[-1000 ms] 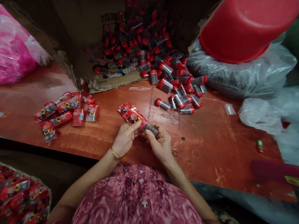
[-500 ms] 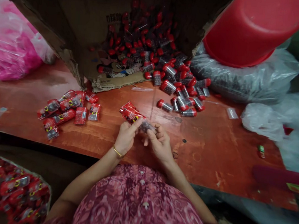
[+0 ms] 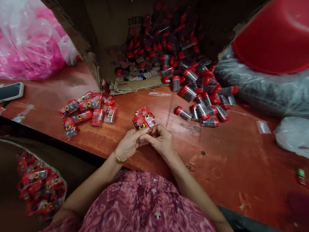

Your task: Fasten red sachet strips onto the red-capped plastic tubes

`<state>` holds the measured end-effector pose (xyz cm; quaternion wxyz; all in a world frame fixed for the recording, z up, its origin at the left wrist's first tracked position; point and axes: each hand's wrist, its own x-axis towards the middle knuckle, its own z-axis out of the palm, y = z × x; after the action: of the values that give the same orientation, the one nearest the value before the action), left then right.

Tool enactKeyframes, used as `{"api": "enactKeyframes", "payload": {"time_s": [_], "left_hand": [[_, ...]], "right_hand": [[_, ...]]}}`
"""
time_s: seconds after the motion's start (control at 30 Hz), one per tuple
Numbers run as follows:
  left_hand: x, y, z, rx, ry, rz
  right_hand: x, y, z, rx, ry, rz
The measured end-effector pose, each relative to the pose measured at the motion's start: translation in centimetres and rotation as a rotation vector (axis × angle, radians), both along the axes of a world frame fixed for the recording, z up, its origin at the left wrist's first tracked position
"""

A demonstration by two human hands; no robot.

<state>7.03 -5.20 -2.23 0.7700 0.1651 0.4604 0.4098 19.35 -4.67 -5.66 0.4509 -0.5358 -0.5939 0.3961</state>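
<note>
My left hand (image 3: 129,146) and my right hand (image 3: 161,141) meet at the table's near edge, both pinched on a red printed packet (image 3: 142,121) that sticks up from the fingers. The small vial seen in it earlier is hidden inside or behind the fingers. A second red packet (image 3: 145,111) lies just beyond on the table. A pile of filled red packets (image 3: 86,111) sits to the left of my hands. Loose red-capped vials (image 3: 201,102) spill from a tipped cardboard box (image 3: 102,35) behind.
A phone (image 3: 1,93) lies at the left table edge. A pink plastic bag (image 3: 22,46) sits far left. A red bucket (image 3: 286,33) rests on clear bags (image 3: 267,89) at right. A sack of filled packets (image 3: 38,185) stands by my left knee.
The vial has gone further into the red packet and my hands have closed together over it. The view has shifted left, bringing the phone into sight.
</note>
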Motion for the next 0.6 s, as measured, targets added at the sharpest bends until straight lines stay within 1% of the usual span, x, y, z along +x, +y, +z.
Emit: {"api": "enactKeyframes", "payload": {"time_s": [0.07,0.13,0.17,0.23,0.3,0.33,0.37,0.43,0.47,0.5,0.53,0.57,0.6], "left_hand": [[-1.2,0.4,0.3,-0.033,0.078,-0.028],[-2.8,1.1,0.6,-0.072,0.217,-0.036],[-3.7,1.5,0.7,-0.087,0.304,-0.028],[-5.7,2.7,0.7,-0.086,0.505,0.007],[-7.9,3.8,0.8,-0.04,0.778,0.017],[-8.9,4.2,0.9,-0.007,0.953,-0.019],[-9.8,4.5,1.2,0.028,1.145,-0.076],[-11.1,4.5,2.0,0.114,1.527,-0.181],[-11.3,4.3,2.5,0.145,1.688,-0.197],[-11.2,3.9,3.1,0.159,1.823,-0.168],[-10.8,3.5,3.6,0.158,1.921,-0.098],[-10.1,3.1,3.9,0.161,1.972,-0.003],[-9.1,2.8,4.1,0.189,1.975,0.087]], "right_hand": [[-0.1,0.1,0.5,0.074,-0.157,0.066],[0.5,0.5,1.1,0.149,-0.304,0.102],[1.2,0.8,1.3,0.183,-0.378,0.081],[3.2,1.9,1.5,0.227,-0.536,-0.046],[5.9,3.2,1.2,0.233,-0.703,-0.203],[7.2,3.8,0.8,0.228,-0.784,-0.255],[8.3,4.4,0.4,0.219,-0.854,-0.273],[9.9,5.1,-0.5,0.204,-0.949,-0.247],[10.3,5.2,-0.9,0.199,-0.975,-0.224],[10.3,5.1,-1.3,0.197,-0.99,-0.205],[10.2,4.9,-1.6,0.195,-1.001,-0.194],[9.9,4.4,-1.8,0.195,-1.01,-0.196],[9.5,4.0,-2.0,0.194,-1.017,-0.209]]}}
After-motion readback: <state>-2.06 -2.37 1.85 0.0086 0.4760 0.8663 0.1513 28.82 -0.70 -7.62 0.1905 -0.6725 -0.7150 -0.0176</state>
